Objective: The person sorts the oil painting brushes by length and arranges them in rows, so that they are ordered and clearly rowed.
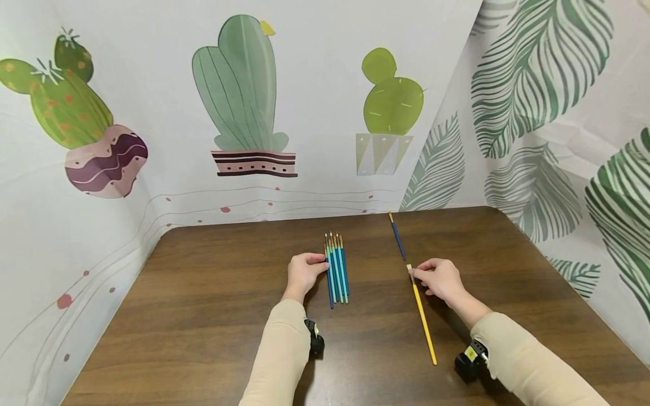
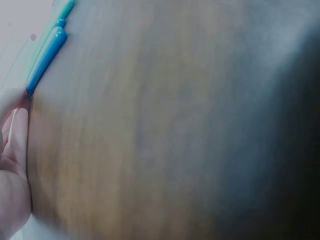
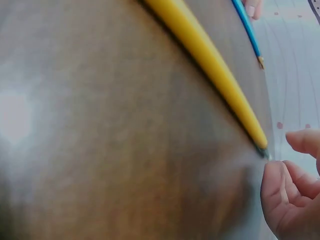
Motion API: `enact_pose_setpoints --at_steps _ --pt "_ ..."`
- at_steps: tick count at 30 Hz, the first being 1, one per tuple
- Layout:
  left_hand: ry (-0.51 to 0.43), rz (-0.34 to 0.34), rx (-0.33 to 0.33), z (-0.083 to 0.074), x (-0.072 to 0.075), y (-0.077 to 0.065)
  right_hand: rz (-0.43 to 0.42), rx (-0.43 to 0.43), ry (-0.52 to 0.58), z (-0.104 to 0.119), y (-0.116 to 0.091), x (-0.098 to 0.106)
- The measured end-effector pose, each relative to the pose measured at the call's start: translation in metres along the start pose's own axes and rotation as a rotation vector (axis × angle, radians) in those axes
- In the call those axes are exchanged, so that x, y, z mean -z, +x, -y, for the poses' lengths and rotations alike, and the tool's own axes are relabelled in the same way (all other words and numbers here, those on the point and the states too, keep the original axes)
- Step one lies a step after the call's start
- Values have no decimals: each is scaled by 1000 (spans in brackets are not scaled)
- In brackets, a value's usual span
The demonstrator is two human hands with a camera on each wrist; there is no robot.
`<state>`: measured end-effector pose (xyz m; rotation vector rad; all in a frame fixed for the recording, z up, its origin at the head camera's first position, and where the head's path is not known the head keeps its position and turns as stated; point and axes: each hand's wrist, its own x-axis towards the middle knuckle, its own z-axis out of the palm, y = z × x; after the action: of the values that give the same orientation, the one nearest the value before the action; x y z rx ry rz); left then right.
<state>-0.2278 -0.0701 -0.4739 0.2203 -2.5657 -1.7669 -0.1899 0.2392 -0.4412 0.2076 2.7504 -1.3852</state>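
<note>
Near the middle of the table, a row of slim blue and turquoise paintbrushes (image 1: pixel 339 276) lies side by side, bristles toward the wall. My left hand (image 1: pixel 303 273) is at the row's left side, thumb and index finger pinching the outermost dark blue paintbrush (image 2: pixel 47 60). On the right lies a longer yellow paintbrush (image 1: pixel 424 324) with pale flat bristles. Beside those bristles is my right hand (image 1: pixel 440 277), its fingertips at the bristle end. In the right wrist view a gap shows between the thumb and fingers (image 3: pixel 272 180), with the yellow brush's tip just beside them.
A single dark blue paintbrush (image 1: pixel 398 237) lies beyond the yellow one, close to the table's far edge. The brown wooden table (image 1: pixel 203 316) meets a wall hanging (image 1: pixel 325 113) printed with cacti and leaves. Small black cameras (image 1: pixel 316 340) are strapped at both wrists.
</note>
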Motion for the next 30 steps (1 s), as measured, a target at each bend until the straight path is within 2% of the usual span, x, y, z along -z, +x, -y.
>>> enact_pose_setpoints --at_steps 8,15,21,30 --pt "-1 1 -5 0 0 -1 -14 27 92 8 7 -4" --pt "-10 -4 -3 0 0 -1 62 9 255 22 12 -10" --pt "-11 -5 -4 -2 1 -2 111 -3 291 32 18 -18" --pt "-16 -5 -22 -3 2 -4 140 -13 350 41 23 -35"
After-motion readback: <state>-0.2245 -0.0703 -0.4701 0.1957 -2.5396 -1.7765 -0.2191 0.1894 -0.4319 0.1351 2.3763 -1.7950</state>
